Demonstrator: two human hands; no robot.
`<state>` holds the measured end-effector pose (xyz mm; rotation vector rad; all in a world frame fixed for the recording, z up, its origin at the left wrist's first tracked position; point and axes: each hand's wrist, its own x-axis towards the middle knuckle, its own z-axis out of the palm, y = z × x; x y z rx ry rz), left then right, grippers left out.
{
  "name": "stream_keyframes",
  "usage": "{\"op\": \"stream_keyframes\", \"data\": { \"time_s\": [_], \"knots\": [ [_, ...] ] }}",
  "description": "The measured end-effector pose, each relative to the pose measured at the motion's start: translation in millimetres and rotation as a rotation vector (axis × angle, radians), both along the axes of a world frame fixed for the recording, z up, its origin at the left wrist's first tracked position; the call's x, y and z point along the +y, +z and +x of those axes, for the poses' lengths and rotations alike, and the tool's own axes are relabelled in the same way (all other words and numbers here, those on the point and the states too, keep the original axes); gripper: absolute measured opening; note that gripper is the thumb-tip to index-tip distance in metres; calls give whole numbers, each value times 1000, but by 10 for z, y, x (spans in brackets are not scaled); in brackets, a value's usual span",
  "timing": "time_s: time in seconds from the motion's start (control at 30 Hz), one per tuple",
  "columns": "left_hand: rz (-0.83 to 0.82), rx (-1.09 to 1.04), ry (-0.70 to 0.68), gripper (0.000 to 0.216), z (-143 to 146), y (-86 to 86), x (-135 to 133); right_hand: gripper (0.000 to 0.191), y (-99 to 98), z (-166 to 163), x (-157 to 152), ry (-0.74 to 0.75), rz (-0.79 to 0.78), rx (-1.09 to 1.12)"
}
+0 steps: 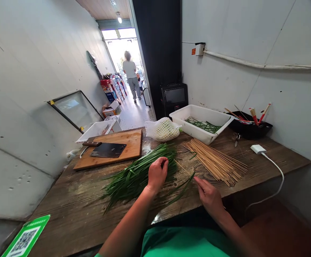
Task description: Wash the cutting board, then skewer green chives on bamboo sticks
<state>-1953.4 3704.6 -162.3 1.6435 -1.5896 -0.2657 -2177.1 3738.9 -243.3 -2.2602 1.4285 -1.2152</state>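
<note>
My right hand (209,197) is closed with its fingertips pinched on a thin bamboo skewer (182,167). Long green chive leaves (181,191) hang from that grip, down toward the table's front edge. The skewer slants up and left from the right hand. My left hand (158,174) is over the right part of a large pile of chives (130,178), its thumb and fingers pressed together; what they hold, if anything, is hidden. To the right, a fanned bundle of bamboo skewers (215,160) lies on the wooden table (86,203).
A cleaver (108,150) lies on a cutting board (134,142) at left. Behind the chives are a foam-netted bundle (163,129) and a white tub (217,137) with cut greens. A black tray (249,130) and a charger (257,149) are at right. A person (130,73) stands in the doorway.
</note>
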Motion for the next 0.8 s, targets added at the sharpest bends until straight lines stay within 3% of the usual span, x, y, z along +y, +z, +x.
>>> {"op": "stream_keyframes", "data": {
  "time_s": [0.27,0.5,0.73,0.8],
  "knots": [
    [89,277,-64,6,-40,-54,-33,35,13,-8,8,18,-21,6],
    [54,270,-68,7,-47,-64,-57,34,49,-3,6,48,-22,-38],
    [173,534,-192,9,-119,-57,-42,35,-7,-22,-6,52,2,-37],
    [174,527,-187,7,-137,-68,-47,35,-16,-24,-7,54,6,-44]
  ]
}}
